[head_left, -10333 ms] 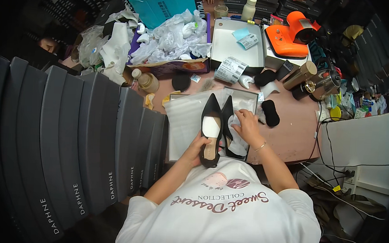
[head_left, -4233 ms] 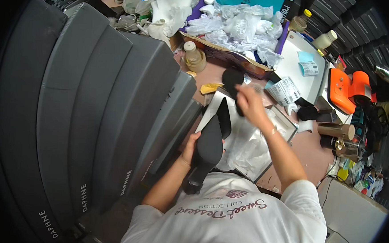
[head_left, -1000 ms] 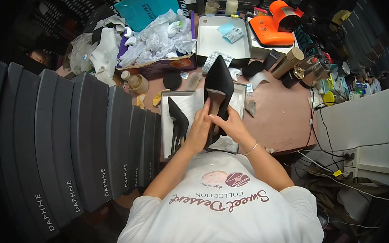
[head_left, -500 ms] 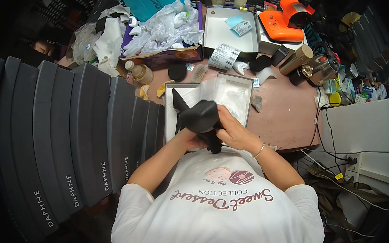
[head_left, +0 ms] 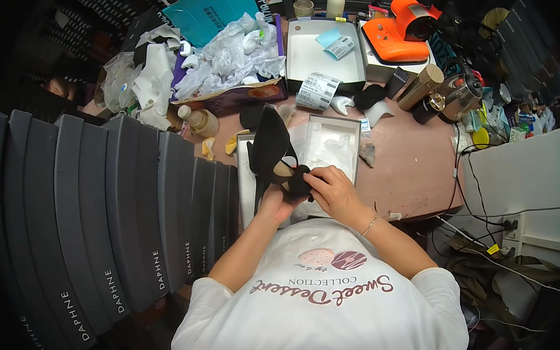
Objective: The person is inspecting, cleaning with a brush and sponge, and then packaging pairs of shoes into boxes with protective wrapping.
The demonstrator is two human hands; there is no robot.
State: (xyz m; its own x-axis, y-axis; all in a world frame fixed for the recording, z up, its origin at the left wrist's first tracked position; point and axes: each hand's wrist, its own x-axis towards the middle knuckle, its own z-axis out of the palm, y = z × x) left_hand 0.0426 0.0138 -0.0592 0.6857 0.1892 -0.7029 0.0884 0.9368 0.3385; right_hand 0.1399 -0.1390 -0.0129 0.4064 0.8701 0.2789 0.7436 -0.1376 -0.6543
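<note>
A black shoe [head_left: 271,141] with a pale insole is held up over the near part of an open shoe box [head_left: 355,123]. From below, my left hand [head_left: 279,205] grips it, fingers partly hidden behind the shoe. My right hand [head_left: 335,192] pinches the dark, rounded part of the shoe nearest me, its fingertips closed on the edge. White tissue paper [head_left: 333,145] lies inside the box, behind the shoe. A narrow dark strip runs down at the shoe's left; I cannot make out whether it is the heel.
Tall stacks of dark grey boxes [head_left: 125,197] stand close on my left. Farther back are a carton of crumpled plastic [head_left: 226,59], a white tray [head_left: 301,41], a roll of labels [head_left: 317,90] and an orange machine [head_left: 394,41]. Cables [head_left: 477,200] hang at the right.
The shoe has been turned and raised, so its insole now shows. My right hand has moved from its side to pinch the near edge. My left hand still supports it.
</note>
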